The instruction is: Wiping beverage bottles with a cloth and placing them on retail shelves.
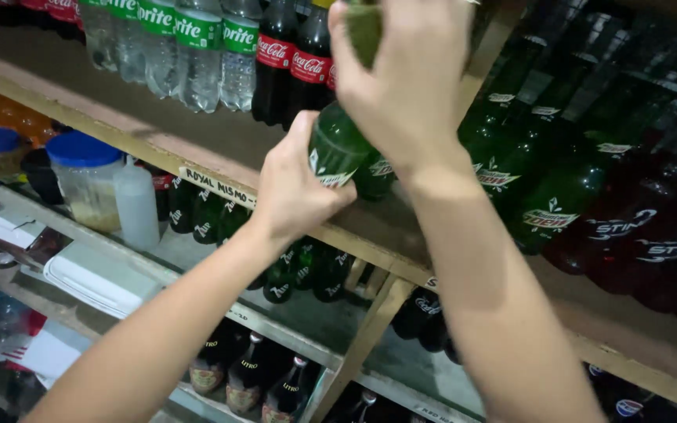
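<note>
I see a green plastic soda bottle held up in front of a wooden shelf. My left hand wraps around the bottle's lower body from the left. My right hand covers the bottle's upper part from the right, with fingers closed near its neck. A second green bottle shows just behind the held one.
Clear and dark soda bottles stand at the upper shelf's back left, green bottles and dark red ones to the right. Lower shelves hold small dark bottles, a blue-lidded jar, a white bottle and a white box.
</note>
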